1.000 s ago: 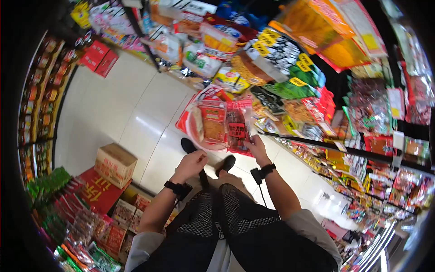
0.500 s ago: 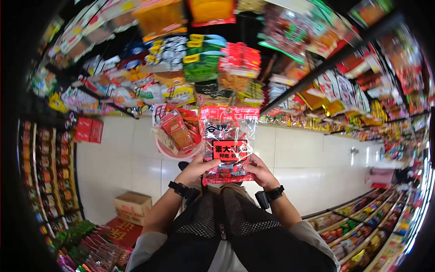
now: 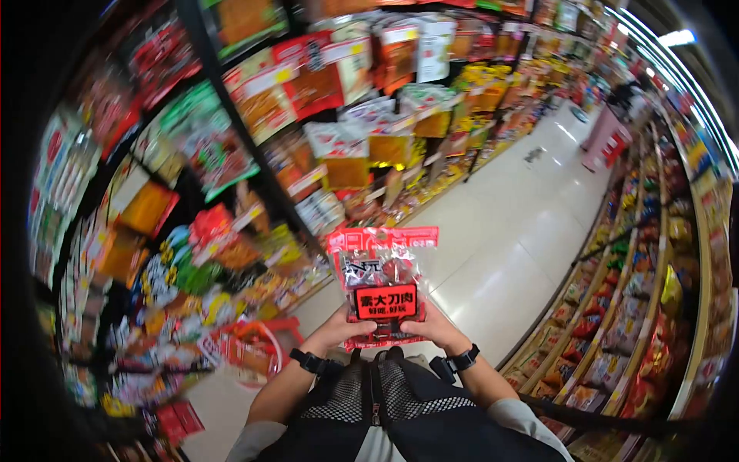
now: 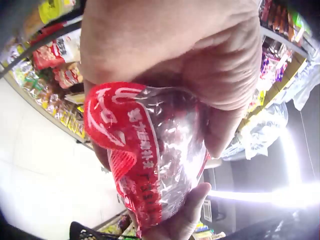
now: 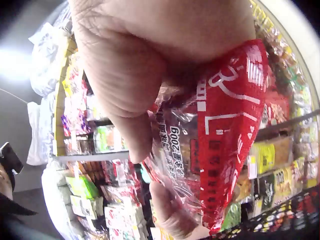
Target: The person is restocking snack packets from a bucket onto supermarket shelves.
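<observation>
In the head view a red and clear plastic snack bag [image 3: 385, 269] with a black-edged red label is held upright before the person's body. The left hand [image 3: 340, 329] grips its lower left side and the right hand [image 3: 437, 326] its lower right side, thumbs on the front. The left wrist view has the left hand [image 4: 175, 55] over the bag's red edge [image 4: 135, 160]. Seen from the right wrist, the right hand [image 5: 145, 60] pinches the bag [image 5: 225, 135], with fingertips of the other hand [image 5: 172, 212] at its far side.
A basket [image 3: 258, 350] with red packages stands on the floor at the left, beside a red box [image 3: 179, 420]. Shelves of hanging snack bags [image 3: 339, 150] run along the front. More shelves [image 3: 616, 339] line the right, with a tiled aisle [image 3: 500, 254] between. Someone in pink [image 3: 604, 138] is far down it.
The view has swung right along the aisle, so the basket now appears further left. The left hand, holding nothing a second ago, has joined the right on the bag, which sits lower in view.
</observation>
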### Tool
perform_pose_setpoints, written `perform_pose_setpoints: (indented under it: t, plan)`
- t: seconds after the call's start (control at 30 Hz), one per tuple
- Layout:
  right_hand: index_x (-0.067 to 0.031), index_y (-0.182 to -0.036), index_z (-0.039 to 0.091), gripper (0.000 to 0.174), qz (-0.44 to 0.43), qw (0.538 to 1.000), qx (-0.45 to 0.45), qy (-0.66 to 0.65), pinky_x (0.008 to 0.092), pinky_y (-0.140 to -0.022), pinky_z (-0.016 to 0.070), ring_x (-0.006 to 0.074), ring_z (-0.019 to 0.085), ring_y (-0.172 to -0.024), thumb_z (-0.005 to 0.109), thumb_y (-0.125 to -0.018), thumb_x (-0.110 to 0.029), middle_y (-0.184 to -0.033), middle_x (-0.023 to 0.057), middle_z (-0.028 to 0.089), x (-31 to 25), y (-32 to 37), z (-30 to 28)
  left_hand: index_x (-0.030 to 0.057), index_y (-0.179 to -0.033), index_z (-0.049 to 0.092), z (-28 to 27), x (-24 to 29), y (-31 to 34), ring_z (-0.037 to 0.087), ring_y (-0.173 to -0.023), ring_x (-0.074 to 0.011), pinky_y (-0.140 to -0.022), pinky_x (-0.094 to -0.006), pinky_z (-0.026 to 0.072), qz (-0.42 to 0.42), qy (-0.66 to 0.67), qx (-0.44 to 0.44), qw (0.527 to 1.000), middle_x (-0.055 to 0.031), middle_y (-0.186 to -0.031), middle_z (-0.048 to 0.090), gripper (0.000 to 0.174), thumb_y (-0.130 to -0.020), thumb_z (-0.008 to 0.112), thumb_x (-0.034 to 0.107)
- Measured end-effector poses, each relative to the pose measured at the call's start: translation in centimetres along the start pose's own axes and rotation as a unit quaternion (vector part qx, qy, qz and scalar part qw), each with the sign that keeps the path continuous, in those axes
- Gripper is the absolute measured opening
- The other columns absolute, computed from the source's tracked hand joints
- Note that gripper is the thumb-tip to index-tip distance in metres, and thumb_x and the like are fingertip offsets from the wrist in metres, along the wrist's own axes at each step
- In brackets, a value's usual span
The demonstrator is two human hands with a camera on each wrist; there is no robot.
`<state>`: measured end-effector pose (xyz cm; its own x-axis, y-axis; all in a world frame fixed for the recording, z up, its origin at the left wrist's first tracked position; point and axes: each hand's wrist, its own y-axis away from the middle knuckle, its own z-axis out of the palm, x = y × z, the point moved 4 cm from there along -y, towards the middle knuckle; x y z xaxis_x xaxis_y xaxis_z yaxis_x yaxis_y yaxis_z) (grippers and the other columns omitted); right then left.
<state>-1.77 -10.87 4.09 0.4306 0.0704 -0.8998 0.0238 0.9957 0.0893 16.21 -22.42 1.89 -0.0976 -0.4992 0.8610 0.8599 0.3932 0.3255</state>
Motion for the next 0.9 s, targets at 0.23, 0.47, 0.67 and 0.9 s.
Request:
perform_pose_setpoints:
  t: [0.23, 0.47, 0.67, 0.9]
  plan:
    - [-0.0040, -0.136, 0.045, 0.068, -0.008, 0.979, 0.185, -0.082, 0.0308, -0.096, 0.0486, 0.0139, 0.059, -0.113, 0.081, -0.080, -0.016, -0.126, 0.0057, 0.061, -0.5, 4.1, -8.2, 0.0036, -0.142, 0.039, 6.1, 1.1, -10.9, 0.057, -0.115, -0.0173, -0.101, -0.0328, 0.0456, -0.052, -0.053, -0.127, 0.989, -0.0086, -0.128, 0.058, 0.066, -0.088, 0.074, 0.017]
    - [-0.0027, -0.133, 0.049, 0.056, 0.002, 0.961, 0.271, -0.061, 0.0324, -0.096, 0.0506, 0.0153, 0.061, -0.110, 0.076, -0.084, -0.010, -0.122, 0.0075, 0.064, -4.1, 1.1, -15.3, 0.0026, -0.138, 0.046, 7.5, 3.4, -22.5, 0.057, -0.115, -0.0158, -0.100, -0.0330, 0.0467, -0.044, -0.074, -0.218, 0.972, -0.0079, -0.128, 0.059, 0.058, -0.088, 0.072, 0.015]
    - [-0.0014, -0.131, 0.050, 0.053, 0.043, 0.954, 0.294, -0.040, 0.0338, -0.093, 0.0539, 0.0169, 0.064, -0.104, 0.075, -0.085, -0.005, -0.120, 0.0087, 0.065, -10.2, -5.7, -21.0, 0.0029, -0.134, 0.050, 6.4, 9.2, -32.0, 0.059, -0.110, -0.0156, -0.099, -0.0325, 0.0468, -0.037, -0.072, -0.225, 0.971, -0.0060, -0.124, 0.061, 0.054, -0.087, 0.074, 0.015]
    - [-0.0016, -0.137, 0.045, 0.061, -0.061, 0.938, 0.340, 0.014, 0.0348, -0.098, 0.0495, 0.0181, 0.060, -0.112, 0.075, -0.086, -0.014, -0.126, 0.0100, 0.062, -16.0, -7.0, -27.1, 0.0005, -0.134, 0.050, 9.6, 11.5, -41.2, 0.059, -0.113, -0.0159, -0.101, -0.0331, 0.0457, -0.031, -0.043, -0.297, 0.954, -0.0078, -0.123, 0.063, 0.059, -0.084, 0.078, 0.015]
